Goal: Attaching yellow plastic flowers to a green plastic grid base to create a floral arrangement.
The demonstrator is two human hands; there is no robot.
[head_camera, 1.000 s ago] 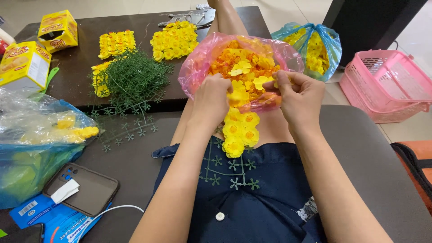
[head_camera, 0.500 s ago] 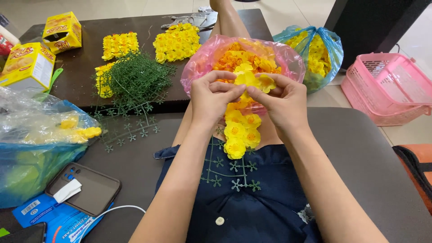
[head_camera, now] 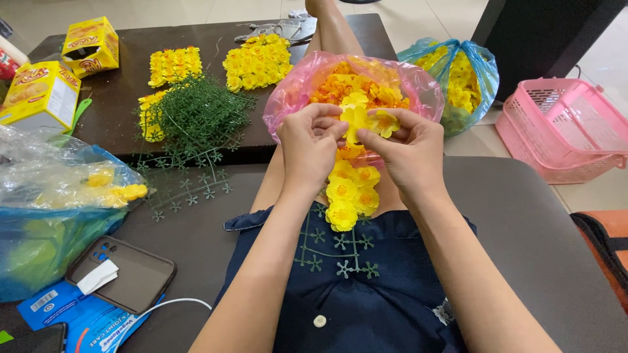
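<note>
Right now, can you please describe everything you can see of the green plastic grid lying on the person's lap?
The green plastic lattice grid lies flat on the dark blue dress. Thin bars join small star-shaped studs. Its lower studs are bare; its upper part carries yellow fabric flowers pressed on in a cluster. Its top end runs up under the left hand and right hand, which pinch a flower there.

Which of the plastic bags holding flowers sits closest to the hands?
The pink bag on the person's lap, directly behind the left hand and right hand. The blue bag lies farther right; the clear-and-blue bag far left.
</note>
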